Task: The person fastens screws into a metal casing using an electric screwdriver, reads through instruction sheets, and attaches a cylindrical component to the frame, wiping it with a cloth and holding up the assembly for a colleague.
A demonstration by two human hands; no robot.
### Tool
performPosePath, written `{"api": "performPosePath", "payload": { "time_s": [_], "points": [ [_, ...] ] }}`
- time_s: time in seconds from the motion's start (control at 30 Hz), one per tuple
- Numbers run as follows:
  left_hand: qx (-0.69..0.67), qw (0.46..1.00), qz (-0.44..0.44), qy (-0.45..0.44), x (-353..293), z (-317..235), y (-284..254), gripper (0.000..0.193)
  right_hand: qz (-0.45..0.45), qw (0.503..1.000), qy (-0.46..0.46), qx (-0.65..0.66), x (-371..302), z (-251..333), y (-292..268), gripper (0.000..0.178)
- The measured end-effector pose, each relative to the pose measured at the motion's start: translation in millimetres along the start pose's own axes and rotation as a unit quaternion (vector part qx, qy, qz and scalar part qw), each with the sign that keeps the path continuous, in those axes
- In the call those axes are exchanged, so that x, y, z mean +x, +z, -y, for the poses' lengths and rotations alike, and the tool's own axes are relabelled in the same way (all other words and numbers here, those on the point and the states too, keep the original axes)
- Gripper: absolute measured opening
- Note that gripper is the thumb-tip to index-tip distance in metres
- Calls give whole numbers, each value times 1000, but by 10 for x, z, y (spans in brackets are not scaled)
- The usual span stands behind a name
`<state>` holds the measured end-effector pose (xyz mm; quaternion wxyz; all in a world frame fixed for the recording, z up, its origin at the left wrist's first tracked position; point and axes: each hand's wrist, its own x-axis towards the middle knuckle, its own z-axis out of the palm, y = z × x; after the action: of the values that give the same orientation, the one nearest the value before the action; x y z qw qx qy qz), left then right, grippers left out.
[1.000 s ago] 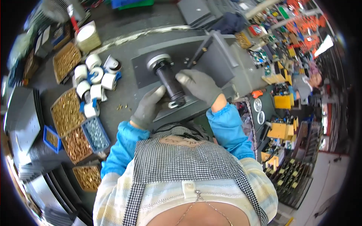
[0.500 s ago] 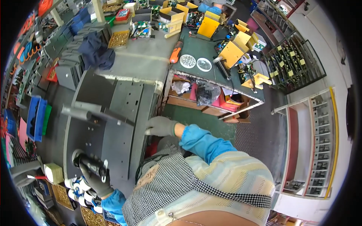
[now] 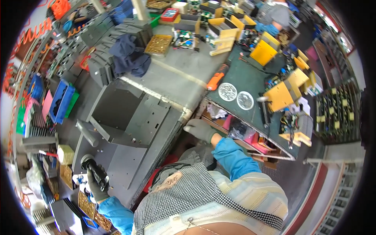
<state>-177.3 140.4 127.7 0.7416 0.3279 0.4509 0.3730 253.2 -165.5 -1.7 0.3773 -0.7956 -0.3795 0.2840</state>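
My left hand [image 3: 97, 184], in a grey glove, is closed around a black handheld device [image 3: 98, 172] with a round grey end. It is over the near left part of a dark grey metal panel [image 3: 127, 162] on the bench. Farther up, a bent grey metal housing [image 3: 117, 107] with holes and slots lies on the bench, a grey cylinder [image 3: 87, 133] beside it. My right hand [image 3: 200, 130], also gloved in grey, hovers by the bench's front edge. Its fingers are loosely bent, with nothing visible in them; their undersides are hidden.
An orange-and-black power tool [image 3: 218, 77] and two round dishes of small parts [image 3: 228, 92] lie on the green bench [image 3: 250, 74] at right. Yellow housings [image 3: 280, 96] stand there. A blue bin [image 3: 62, 102] and stacked grey parts [image 3: 100, 70] are at left. Another person [image 3: 274, 17] works far back.
The view has turned, so the benches appear farther right and tilted. The black device is still in my left hand. My right hand remains near the bench edge.
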Motion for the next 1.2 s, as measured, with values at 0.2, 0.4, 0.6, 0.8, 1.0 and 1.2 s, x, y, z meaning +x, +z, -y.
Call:
{"api": "performPosePath", "payload": {
  "time_s": [0.2,0.4,0.6,0.8,1.0,1.2],
  "points": [
    [120,991,-49,35,-60,-58,39,48,40,998,-21,37,350,178,-42,36],
    [134,984,-86,77,-34,-6,-91,42,13,994,-69,88,711,496,274,31],
    [177,975,-101,85,-153,-70,166,39,-106,978,9,179,1156,1048,236,33],
    [221,966,-60,122,-94,-68,15,41,-164,967,-60,188,1957,1623,149,37],
    [231,970,-29,74,-52,-134,-41,50,-229,962,-98,113,3156,1808,-117,73],
    [208,962,-153,84,-318,-258,404,59,-246,967,-49,33,4052,1746,-186,107]
  ]
}}
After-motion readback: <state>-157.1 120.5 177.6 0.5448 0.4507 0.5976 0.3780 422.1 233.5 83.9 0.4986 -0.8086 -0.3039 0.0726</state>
